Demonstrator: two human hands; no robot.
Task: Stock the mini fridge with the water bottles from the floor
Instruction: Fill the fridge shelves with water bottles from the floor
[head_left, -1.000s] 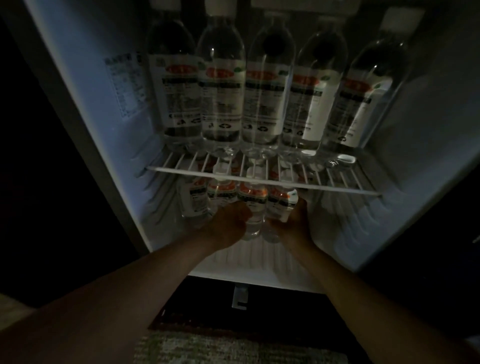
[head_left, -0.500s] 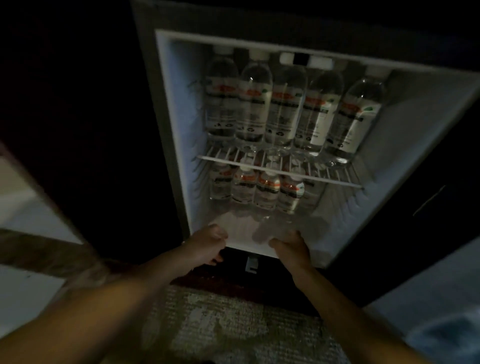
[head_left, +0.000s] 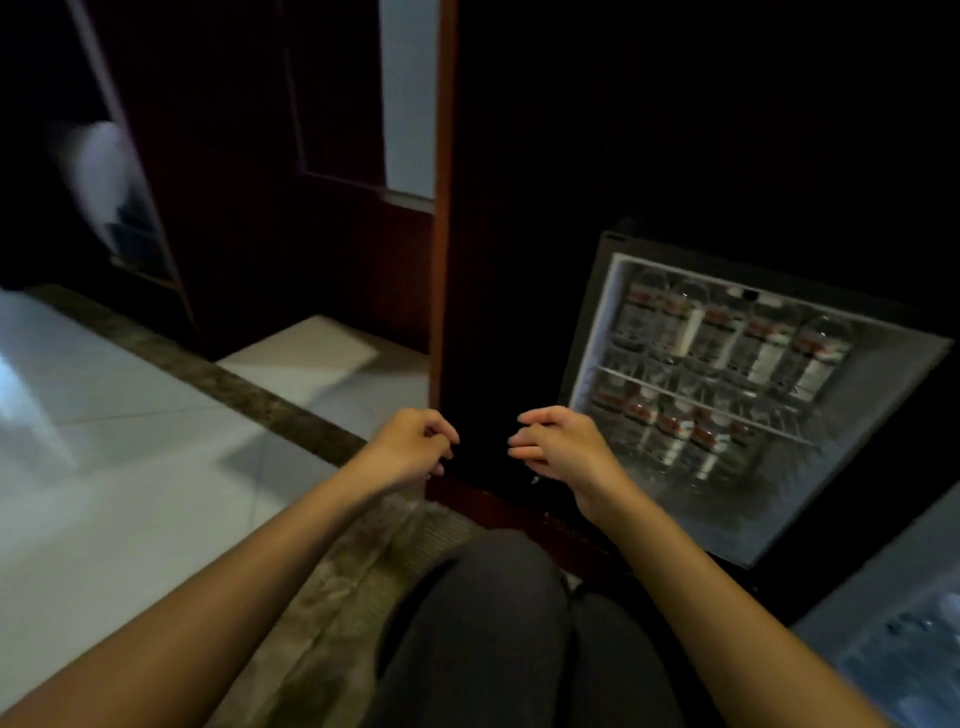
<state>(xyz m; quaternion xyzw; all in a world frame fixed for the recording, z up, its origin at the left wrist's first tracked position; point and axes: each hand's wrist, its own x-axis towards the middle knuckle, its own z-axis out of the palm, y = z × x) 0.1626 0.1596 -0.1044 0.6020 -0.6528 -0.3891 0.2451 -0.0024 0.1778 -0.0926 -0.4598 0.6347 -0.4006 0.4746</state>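
Note:
The open mini fridge stands at the right, set in a dark cabinet. Several clear water bottles with red and white labels stand in a row on its wire shelf. Several more bottles stand beneath the shelf on the fridge floor. My left hand and my right hand hover side by side to the left of the fridge, in front of the dark cabinet. Both hold nothing and their fingers are loosely curled.
A dark wooden cabinet panel rises beside the fridge. Pale tiled floor with a dark stone strip lies at the left. My knees are over a rug. Something pale and blurred shows at the bottom right.
My hands have come out of the fridge and back toward me, leaving the lower bottles in place. The view has pulled away and swung left, so the fridge now sits at the right.

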